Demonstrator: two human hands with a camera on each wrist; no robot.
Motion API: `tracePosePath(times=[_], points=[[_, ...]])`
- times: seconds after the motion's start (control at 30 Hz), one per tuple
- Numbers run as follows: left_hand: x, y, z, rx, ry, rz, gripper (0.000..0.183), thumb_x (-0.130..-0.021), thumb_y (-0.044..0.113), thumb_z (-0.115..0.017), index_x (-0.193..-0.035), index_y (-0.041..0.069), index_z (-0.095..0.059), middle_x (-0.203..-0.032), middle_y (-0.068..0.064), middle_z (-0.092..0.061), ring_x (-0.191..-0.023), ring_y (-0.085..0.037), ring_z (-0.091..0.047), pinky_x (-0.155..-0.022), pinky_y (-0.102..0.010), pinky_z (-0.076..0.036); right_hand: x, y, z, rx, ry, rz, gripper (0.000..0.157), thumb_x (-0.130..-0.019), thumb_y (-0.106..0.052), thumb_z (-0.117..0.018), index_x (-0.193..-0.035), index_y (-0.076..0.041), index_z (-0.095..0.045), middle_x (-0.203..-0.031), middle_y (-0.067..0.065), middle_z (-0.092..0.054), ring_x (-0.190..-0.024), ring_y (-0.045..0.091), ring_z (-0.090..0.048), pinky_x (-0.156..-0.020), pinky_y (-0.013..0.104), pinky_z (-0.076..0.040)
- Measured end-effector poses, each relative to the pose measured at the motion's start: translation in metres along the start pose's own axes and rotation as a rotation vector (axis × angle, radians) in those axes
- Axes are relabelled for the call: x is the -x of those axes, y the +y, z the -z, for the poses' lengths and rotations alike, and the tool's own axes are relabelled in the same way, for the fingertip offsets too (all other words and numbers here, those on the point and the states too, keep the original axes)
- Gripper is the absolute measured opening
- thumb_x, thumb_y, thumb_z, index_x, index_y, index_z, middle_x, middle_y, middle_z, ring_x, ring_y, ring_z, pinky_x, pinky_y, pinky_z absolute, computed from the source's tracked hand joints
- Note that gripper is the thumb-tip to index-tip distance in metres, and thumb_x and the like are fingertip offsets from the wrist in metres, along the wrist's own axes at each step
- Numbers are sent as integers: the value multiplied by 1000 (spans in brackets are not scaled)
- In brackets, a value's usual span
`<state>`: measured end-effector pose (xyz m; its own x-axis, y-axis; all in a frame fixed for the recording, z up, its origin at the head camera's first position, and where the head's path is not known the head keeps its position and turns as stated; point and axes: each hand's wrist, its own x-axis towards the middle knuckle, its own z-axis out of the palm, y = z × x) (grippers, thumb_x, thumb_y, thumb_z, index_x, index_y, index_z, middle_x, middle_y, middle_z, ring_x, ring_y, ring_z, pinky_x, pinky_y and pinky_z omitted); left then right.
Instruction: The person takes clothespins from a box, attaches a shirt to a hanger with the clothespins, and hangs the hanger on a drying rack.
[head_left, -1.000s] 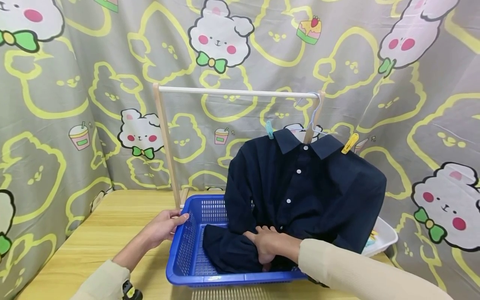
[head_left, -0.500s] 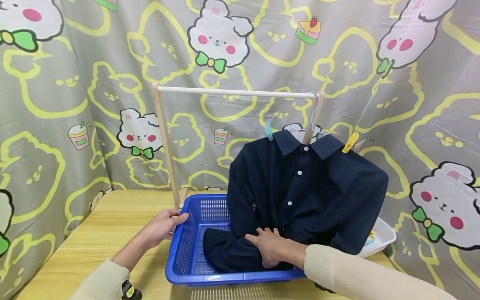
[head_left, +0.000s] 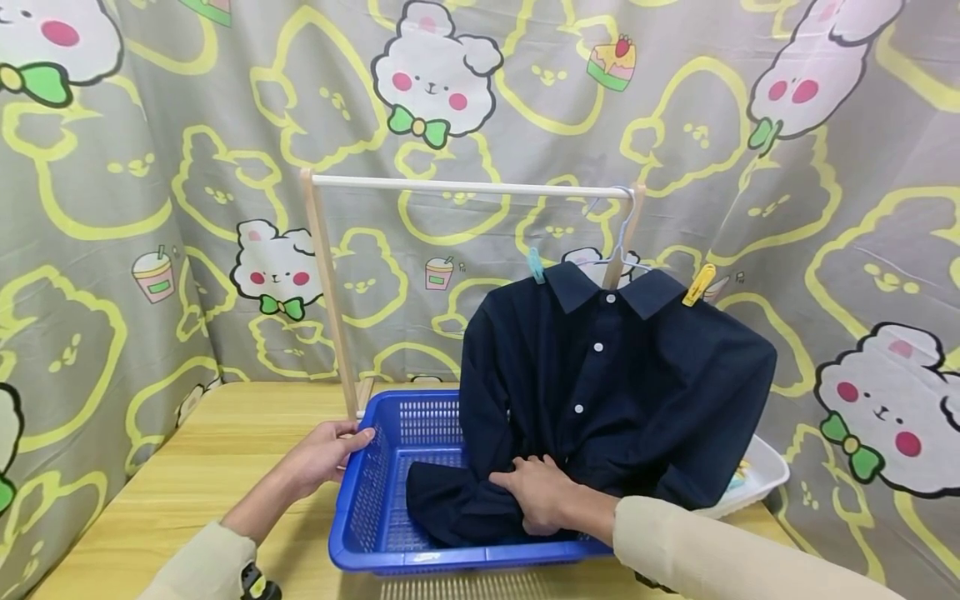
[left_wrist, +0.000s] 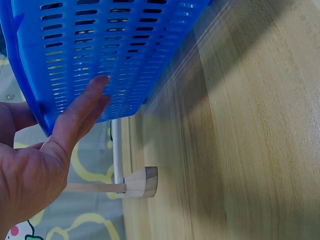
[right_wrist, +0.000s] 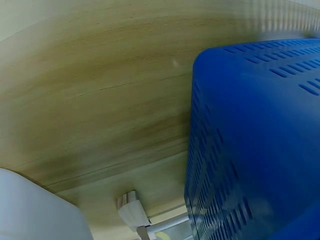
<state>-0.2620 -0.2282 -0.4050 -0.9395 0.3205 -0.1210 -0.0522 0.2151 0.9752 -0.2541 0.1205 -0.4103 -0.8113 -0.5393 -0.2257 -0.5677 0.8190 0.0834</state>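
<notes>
A dark navy shirt [head_left: 630,383] with white buttons hangs on a thin wire hanger [head_left: 622,242], hooked at the right end of a rod. A teal clothespin [head_left: 536,265] and a yellow clothespin [head_left: 699,285] sit at its shoulders. Its lower part lies bunched in a blue plastic basket [head_left: 423,557]. My left hand [head_left: 321,457] holds the basket's left rim, thumb over the top; the left wrist view shows fingers against the outer wall. My right hand [head_left: 542,496] rests on the bunched cloth, fingers pointing away and thumb to the left; it is out of sight in the right wrist view.
The rack [head_left: 326,292] has wooden posts and a white rod [head_left: 465,185], and stands behind the basket. A white tray [head_left: 765,475] with colourful small items sits at right, partly behind the shirt. A patterned curtain [head_left: 360,108] closes off the back of the wooden table [head_left: 247,433].
My right hand has shifted slightly to the right on the cloth, and the shirt's left sleeve has moved slightly right with it. The left hand keeps its place on the rim.
</notes>
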Motion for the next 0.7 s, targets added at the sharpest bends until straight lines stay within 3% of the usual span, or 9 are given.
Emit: tracePosePath(times=[0.3,0.7], points=[[2,1,-1,-3,0,-5,49,-109,27,-48,-134,-15,-45,-106,-17,-72,-90,-27,-74,-77,-46,-62,-4,6,-4,26,98,133,60,-75,-5,-80,-127,-30,-65,-102,-1,-73,-91,18,-68,-76,32,-57],[2,2,-1,-15,5,-3,47,-109,26,-48,-133,-14,-46,-105,-16,-72,-90,-27,-74,-77,-46,-62,-8,6,-2,-59,173,154,41,-71,1,-79,-105,-21,-71,-72,-6,-64,-68,6,-61,-63,23,-51]])
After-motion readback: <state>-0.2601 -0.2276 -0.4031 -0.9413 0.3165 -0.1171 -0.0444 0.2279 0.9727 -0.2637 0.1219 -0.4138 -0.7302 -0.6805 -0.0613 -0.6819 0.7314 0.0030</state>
